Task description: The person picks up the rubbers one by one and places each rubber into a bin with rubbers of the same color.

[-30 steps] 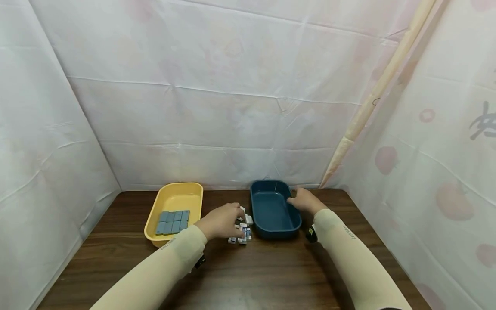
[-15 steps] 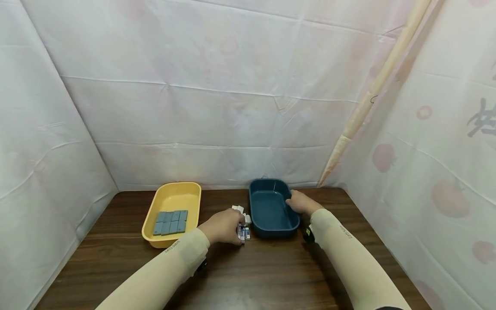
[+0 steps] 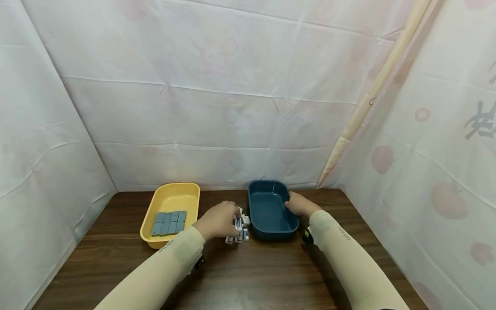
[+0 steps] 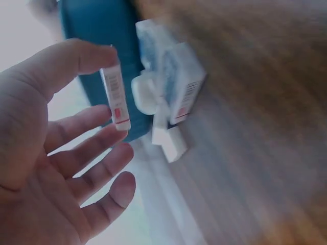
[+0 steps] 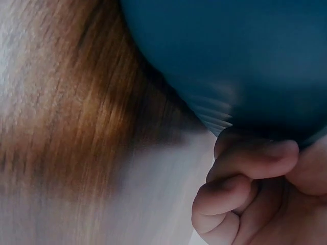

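Note:
Between thumb and fingers, my left hand (image 3: 220,220) pinches one small white eraser (image 4: 115,97) in a printed sleeve with a barcode and red mark. It is held above a loose group of similar erasers (image 4: 182,84) on the table, partly hidden by the hand in the head view. A rounded white piece (image 4: 145,94) lies among them, beside the blue bin (image 3: 273,234). My right hand (image 3: 302,204) grips the bin's right rim, with curled fingers (image 5: 230,196) against its wall in the right wrist view. Nothing shows inside the bin.
A yellow bin (image 3: 143,232) stands to the left, with several grey-blue rectangular blocks (image 3: 169,223) laid in rows inside. Both bins rest on a dark wooden table (image 3: 248,275), near its back edge. White patterned curtains (image 3: 224,107) enclose the back and sides.
My left hand came down on the erasers, took hold of one, and has lifted slightly back to the left with it. The right hand keeps its grip on the blue bin.

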Action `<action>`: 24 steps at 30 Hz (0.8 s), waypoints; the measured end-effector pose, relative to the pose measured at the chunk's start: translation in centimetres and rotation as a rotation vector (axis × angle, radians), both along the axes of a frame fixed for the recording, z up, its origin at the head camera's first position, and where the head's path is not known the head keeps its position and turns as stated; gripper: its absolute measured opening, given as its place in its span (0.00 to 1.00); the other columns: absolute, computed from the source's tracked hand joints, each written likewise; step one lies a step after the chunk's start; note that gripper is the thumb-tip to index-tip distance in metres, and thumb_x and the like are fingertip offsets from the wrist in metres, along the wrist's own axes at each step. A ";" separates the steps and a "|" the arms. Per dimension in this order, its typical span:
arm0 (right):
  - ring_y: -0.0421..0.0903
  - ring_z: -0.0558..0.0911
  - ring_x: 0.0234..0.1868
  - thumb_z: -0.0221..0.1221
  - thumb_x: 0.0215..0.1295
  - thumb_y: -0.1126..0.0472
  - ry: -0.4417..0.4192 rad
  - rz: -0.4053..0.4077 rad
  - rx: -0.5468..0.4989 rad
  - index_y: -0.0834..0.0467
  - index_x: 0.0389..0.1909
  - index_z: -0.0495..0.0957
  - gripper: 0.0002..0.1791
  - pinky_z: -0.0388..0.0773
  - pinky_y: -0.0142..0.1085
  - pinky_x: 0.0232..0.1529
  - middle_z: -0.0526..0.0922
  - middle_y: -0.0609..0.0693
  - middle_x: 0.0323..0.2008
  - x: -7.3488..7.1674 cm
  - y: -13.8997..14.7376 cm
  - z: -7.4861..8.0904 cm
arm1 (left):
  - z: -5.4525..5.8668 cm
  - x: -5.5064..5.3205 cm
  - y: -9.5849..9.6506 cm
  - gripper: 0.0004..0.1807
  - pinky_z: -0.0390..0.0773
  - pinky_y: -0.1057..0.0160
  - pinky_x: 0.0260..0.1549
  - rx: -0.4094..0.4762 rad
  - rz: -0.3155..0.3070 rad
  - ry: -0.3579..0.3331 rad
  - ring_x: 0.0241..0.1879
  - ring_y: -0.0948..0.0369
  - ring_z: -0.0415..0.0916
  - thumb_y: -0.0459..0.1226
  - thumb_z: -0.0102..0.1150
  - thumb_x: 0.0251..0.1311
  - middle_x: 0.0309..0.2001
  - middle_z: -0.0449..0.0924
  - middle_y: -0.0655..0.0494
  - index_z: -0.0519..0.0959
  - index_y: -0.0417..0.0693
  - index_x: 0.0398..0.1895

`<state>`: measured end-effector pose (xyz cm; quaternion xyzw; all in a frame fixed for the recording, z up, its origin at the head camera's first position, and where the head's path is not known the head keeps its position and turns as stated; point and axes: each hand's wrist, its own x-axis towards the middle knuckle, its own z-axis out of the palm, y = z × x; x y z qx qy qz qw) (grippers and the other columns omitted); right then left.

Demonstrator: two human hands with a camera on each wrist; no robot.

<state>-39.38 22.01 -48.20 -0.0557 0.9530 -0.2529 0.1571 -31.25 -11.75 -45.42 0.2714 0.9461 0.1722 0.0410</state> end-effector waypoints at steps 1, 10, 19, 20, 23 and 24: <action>0.55 0.84 0.43 0.49 0.89 0.61 -0.004 -0.004 0.004 0.76 0.84 0.58 0.34 0.82 0.43 0.38 0.77 0.73 0.70 -0.1 0.0 0.0 | 0.3 -0.1 0.1 0.24 0.88 0.50 0.52 0.017 0.018 0.006 0.56 0.53 0.83 0.45 0.88 0.56 0.55 0.88 0.53 0.92 0.48 0.53; 0.51 0.77 0.26 0.50 0.89 0.60 -0.027 -0.032 0.011 0.74 0.88 0.52 0.37 0.74 0.41 0.24 0.74 0.75 0.71 -0.7 0.2 -0.7 | 1.7 -0.4 4.0 0.24 0.87 0.53 0.52 0.188 0.085 0.142 0.53 0.55 0.80 0.48 0.85 0.61 0.57 0.87 0.49 0.90 0.44 0.53; 0.63 0.84 0.63 0.52 0.89 0.59 0.007 -0.028 0.023 0.77 0.86 0.56 0.36 0.88 0.52 0.54 0.72 0.75 0.79 -0.3 -0.2 -0.5 | -1.2 -1.3 10.0 0.22 0.89 0.59 0.53 0.115 0.008 0.146 0.54 0.57 0.84 0.49 0.84 0.64 0.54 0.88 0.53 0.93 0.46 0.53; 0.65 0.83 0.67 0.51 0.89 0.59 0.008 -0.029 0.022 0.77 0.86 0.55 0.37 0.88 0.54 0.58 0.70 0.75 0.81 -0.2 -0.3 -0.4 | -1.4 -1.4 10.5 0.21 0.88 0.59 0.52 0.102 0.007 0.148 0.53 0.58 0.84 0.49 0.84 0.64 0.52 0.89 0.54 0.93 0.47 0.51; 0.66 0.78 0.74 0.50 0.90 0.60 0.017 -0.019 0.023 0.78 0.86 0.53 0.37 0.84 0.56 0.68 0.64 0.76 0.85 0.1 -0.4 -0.2 | -1.9 -1.7 11.9 0.15 0.86 0.60 0.46 0.079 0.003 0.131 0.46 0.60 0.82 0.48 0.85 0.63 0.44 0.87 0.57 0.92 0.49 0.42; 0.66 0.78 0.75 0.50 0.90 0.60 0.018 -0.017 0.021 0.78 0.86 0.52 0.38 0.83 0.57 0.69 0.62 0.76 0.85 0.2 -0.4 -0.1 | -2.0 -1.8 12.3 0.14 0.85 0.60 0.44 0.076 0.002 0.121 0.43 0.61 0.80 0.48 0.85 0.62 0.42 0.86 0.58 0.91 0.50 0.39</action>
